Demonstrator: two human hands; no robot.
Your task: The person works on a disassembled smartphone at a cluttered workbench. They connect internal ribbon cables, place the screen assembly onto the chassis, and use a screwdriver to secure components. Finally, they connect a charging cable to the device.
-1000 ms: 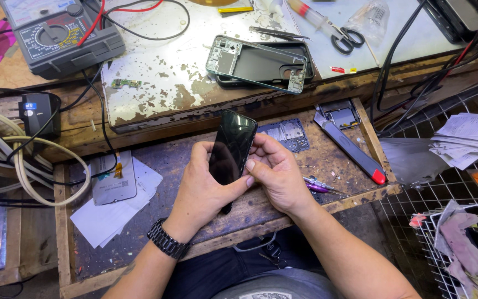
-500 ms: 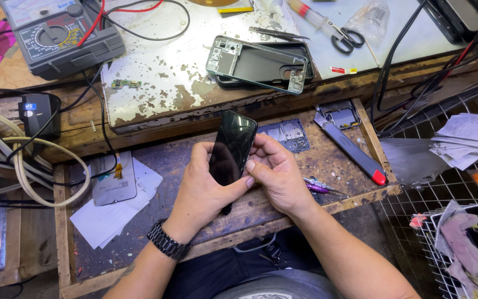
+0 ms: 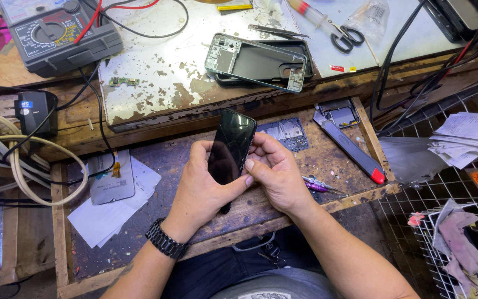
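Observation:
A black phone screen panel (image 3: 231,145) stands tilted over an open wooden drawer (image 3: 327,205), glossy face toward me. My left hand (image 3: 200,188) grips its lower left edge, with a dark metal watch on that wrist. My right hand (image 3: 275,173) holds the panel's right edge, thumb pressed on the glass near the bottom. Just behind the panel, a small grey circuit board (image 3: 286,133) lies in the drawer.
An opened phone frame (image 3: 258,62) lies on the worn white worktop (image 3: 156,66). A multimeter (image 3: 56,36) with red and black leads sits far left. Scissors (image 3: 345,36), tweezers, a red-tipped utility knife (image 3: 352,152), a small screwdriver (image 3: 319,185), paper sheets (image 3: 106,216), cables and wire baskets surround me.

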